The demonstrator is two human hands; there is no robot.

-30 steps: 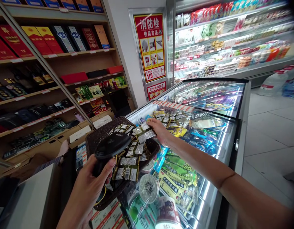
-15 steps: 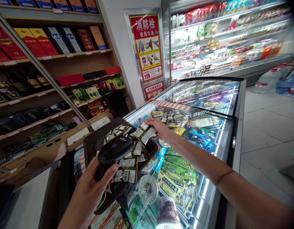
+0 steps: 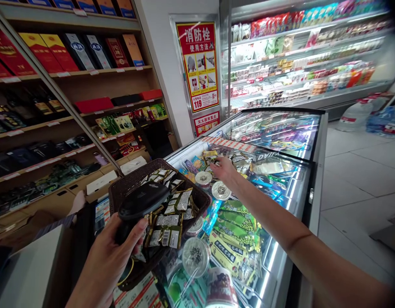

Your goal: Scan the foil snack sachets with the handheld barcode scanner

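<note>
**Body appearance, head view**

Two bare arms enter from the bottom edge. Left hand (image 3: 104, 265): no glove, no ring or watch visible; thumb shows a short, unpainted nail. Left forearm bare as far as the frame edge. Right hand (image 3: 225, 170): seen from the back, no glove, no jewellery visible; fingers partly blurred. Right forearm is long in view, running from the lower right corner, bare throughout, no sleeve or cuff in view. No wristband or markings on either arm. Clothing not in view.
</note>
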